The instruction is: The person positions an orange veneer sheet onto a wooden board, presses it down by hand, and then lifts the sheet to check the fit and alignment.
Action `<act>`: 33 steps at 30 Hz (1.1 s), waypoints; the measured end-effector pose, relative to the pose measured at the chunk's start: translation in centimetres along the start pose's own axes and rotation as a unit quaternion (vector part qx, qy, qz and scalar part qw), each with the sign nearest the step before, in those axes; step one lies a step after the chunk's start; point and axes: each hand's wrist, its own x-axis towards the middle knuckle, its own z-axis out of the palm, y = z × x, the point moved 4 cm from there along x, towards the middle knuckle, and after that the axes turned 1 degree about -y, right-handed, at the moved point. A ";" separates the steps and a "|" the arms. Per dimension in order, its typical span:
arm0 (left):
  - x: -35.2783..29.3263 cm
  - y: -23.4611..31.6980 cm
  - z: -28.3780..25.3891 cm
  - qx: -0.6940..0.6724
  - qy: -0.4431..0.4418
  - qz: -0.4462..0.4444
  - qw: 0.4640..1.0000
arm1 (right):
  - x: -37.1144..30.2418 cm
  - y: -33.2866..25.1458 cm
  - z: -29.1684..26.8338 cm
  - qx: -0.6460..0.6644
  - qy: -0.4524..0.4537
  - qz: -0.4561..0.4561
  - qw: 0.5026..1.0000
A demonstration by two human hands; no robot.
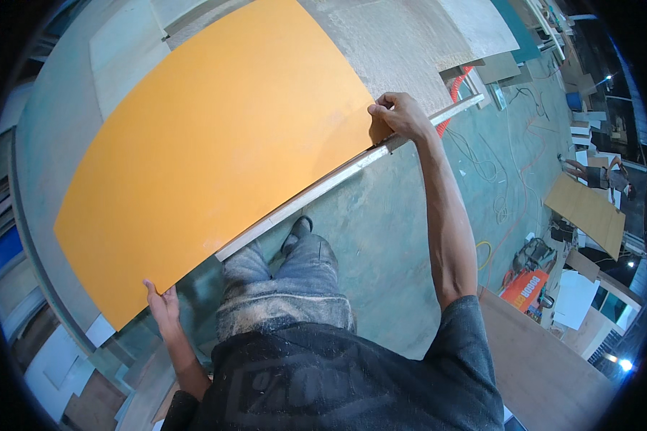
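A large orange sheet (223,151) lies slantwise before me over a grey worktable (395,43). My right hand (402,116) is closed on its right corner, fingers curled at the edge. At the near left edge my left hand (164,303) grips the sheet with the thumb up at the rim; the other fingers are partly hidden. A pale wooden bar (302,200) runs along the near side of the sheet and sticks out to the right, past my right hand.
A red coiled hose (453,97) hangs by the table's right end. Cables (492,169) trail over the green floor (381,287). To the right are a brown board (586,215), an orange box (523,291) and another person (600,176). Stacked panels (47,366) stand at the left.
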 end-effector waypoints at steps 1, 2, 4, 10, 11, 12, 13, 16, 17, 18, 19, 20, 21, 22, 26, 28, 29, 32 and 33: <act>0.3 0.0 -0.1 -0.010 0.006 0.004 1.000 | 0.2 -0.1 0.0 0.000 -0.002 0.002 1.000; 0.6 0.0 -0.1 -0.020 0.012 0.007 1.000 | 0.3 -0.1 0.0 -0.001 -0.003 0.005 1.000; 0.8 0.1 -0.2 -0.011 -0.002 0.009 1.000 | 0.6 0.1 0.2 0.010 -0.001 0.021 1.000; 0.7 0.1 0.7 -0.001 0.034 0.011 0.999 | 1.5 1.0 0.3 0.026 0.006 0.031 0.999; 0.6 0.0 1.0 0.001 0.037 0.009 0.999 | 1.5 0.9 0.3 0.024 0.013 0.026 0.999; 0.7 0.0 1.2 0.005 0.038 0.011 0.999 | 1.6 0.9 0.2 0.024 0.009 0.027 0.999; 0.8 -0.1 1.2 0.009 0.040 0.012 0.999 | 1.7 0.9 0.0 0.023 0.005 0.028 0.999; 1.2 0.1 0.6 0.020 0.037 0.020 0.999 | 1.7 0.9 0.0 0.024 -0.002 0.025 0.999; 1.4 0.1 0.5 0.024 0.035 0.022 0.999 | 1.8 0.6 -0.3 0.023 -0.008 0.029 0.999; 1.4 0.2 0.3 0.025 0.032 0.019 0.999 | 1.8 0.5 -0.3 0.021 -0.014 0.032 0.999; 1.4 0.3 0.2 0.026 0.030 0.016 0.999 | 1.7 0.5 -0.2 0.019 -0.009 0.027 0.999; 1.4 0.3 0.1 0.026 0.027 0.013 0.999 | 1.5 0.5 -0.1 0.016 -0.005 0.022 1.000; 1.6 0.4 -0.2 0.024 0.025 0.015 0.999 | 1.5 0.6 0.0 0.013 0.000 0.018 1.000; 1.8 0.4 -0.6 0.023 0.023 0.017 0.999 | 1.7 0.8 0.1 0.020 0.005 0.007 1.000; 1.8 0.4 -0.4 0.007 0.045 0.035 0.998 | 1.6 1.3 0.2 0.037 0.019 -0.023 0.999; 1.7 0.5 -0.4 0.010 0.048 0.031 0.998 | 1.5 1.0 -0.1 0.044 0.008 -0.004 0.999; 1.8 0.7 -0.4 0.012 0.049 0.030 0.998 | 1.4 0.7 -0.3 0.052 -0.004 0.020 0.998; 2.5 1.6 -0.5 0.025 0.037 0.041 0.998 | 1.6 0.9 0.2 0.053 0.008 0.003 0.999; 2.7 1.8 -0.3 0.029 0.041 0.038 0.998 | 1.6 1.1 0.3 0.049 0.020 -0.016 0.998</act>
